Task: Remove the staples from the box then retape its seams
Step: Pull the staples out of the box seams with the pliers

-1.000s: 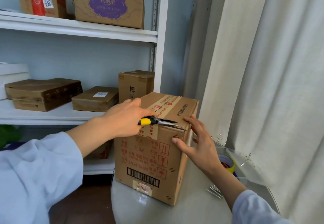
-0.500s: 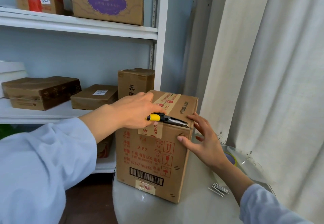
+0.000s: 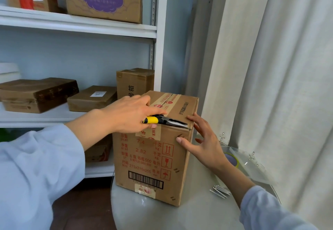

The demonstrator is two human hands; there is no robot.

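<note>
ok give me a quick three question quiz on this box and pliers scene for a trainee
1. True or false: the left hand grips the yellow-handled pliers.
2. Where do the plier tips point?
A. at the barcode
B. at the top right corner of the box
C. at the shelf
3. Fill in: the right hand rests with spread fingers against the box's ____ edge.

Key: 1 true; 2 B; 3 right. Loose staples already lie on the round table, and more staples remain along the box's right edge.
</note>
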